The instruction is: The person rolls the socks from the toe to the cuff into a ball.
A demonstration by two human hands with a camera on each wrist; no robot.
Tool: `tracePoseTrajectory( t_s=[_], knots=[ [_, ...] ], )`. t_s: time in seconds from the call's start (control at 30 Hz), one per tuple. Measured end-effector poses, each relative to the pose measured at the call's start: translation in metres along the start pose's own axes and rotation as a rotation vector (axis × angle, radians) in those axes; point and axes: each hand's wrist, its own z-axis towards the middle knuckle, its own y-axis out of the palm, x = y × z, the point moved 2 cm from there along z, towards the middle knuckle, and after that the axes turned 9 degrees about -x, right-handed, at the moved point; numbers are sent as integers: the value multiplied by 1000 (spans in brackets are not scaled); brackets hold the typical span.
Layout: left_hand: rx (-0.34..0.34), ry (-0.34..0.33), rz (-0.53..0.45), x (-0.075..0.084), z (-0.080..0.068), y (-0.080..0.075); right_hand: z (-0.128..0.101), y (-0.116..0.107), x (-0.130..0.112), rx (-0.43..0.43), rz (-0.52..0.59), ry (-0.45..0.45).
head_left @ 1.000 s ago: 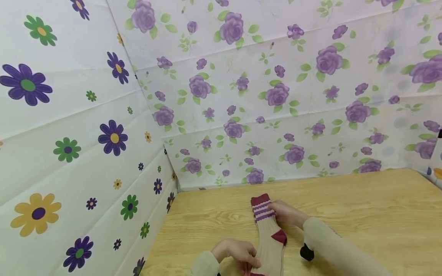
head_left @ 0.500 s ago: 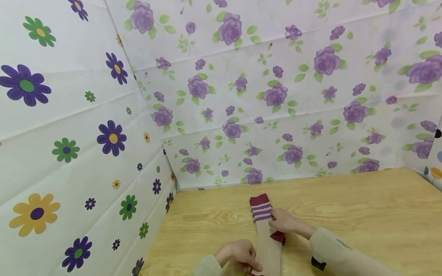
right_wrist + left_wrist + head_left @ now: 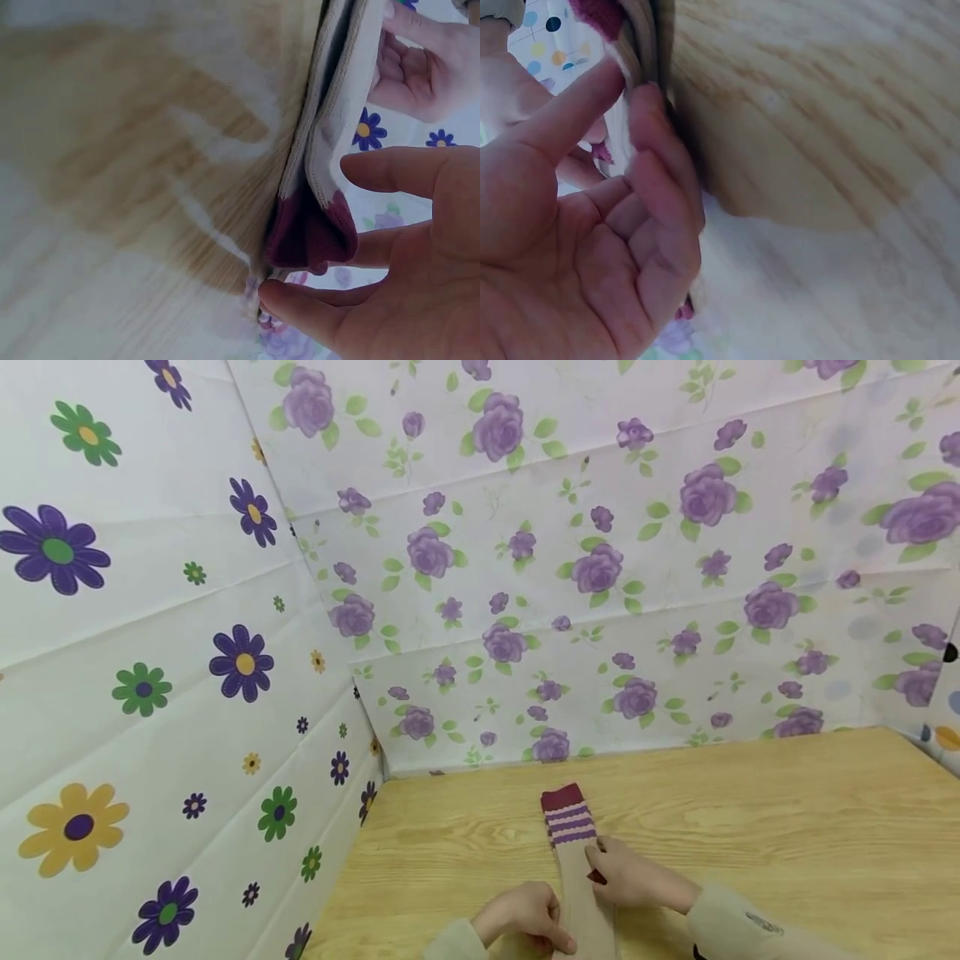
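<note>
A beige sock (image 3: 573,877) with a maroon, striped cuff (image 3: 566,814) lies lengthwise on the wooden table (image 3: 750,827). It looks folded or doubled in the right wrist view, where the sock (image 3: 337,90) shows layered edges. My right hand (image 3: 600,864) rests flat on the sock's middle, just below the cuff, with its fingers straight. The maroon heel (image 3: 307,232) sits between that hand's thumb and fingers. My left hand (image 3: 555,935) pinches the sock's left edge nearer me. In the left wrist view the sock (image 3: 641,45) passes between thumb and fingers.
A floral sheet with purple roses (image 3: 600,568) stands behind the table. Another sheet with coloured daisies (image 3: 150,652) closes the left side. Bare wood stretches to the right of the sock.
My right hand has slid along the sock from the striped cuff toward me, so the cuff now shows fully. The left hand has hardly moved.
</note>
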Motion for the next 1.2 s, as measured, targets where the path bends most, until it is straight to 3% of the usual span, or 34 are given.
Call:
tracePoseTrajectory(
  t_s=[0.13,0.37,0.53,0.63,0.8,0.9,1.03,1.2],
  knots=[
    [72,-4,109,2,-3,1,-10,1,-4,8,-55,-47],
    [270,38,358,7,-9,3,-24,4,-14,32,-181,-91],
    [364,125,355,4,-8,2,-32,5,-21,72,-291,-143],
    [399,173,375,3,-7,1,-36,6,-25,54,-304,-163],
    [351,245,390,5,-10,4,-42,7,-30,-12,-302,-153],
    [322,287,382,6,-14,7,-45,7,-35,-13,-334,-153],
    [306,336,391,5,-17,11,-48,8,-40,-5,-286,-158],
    [233,367,401,2,-19,14,-50,7,-43,-1,-259,-208]
  ],
)
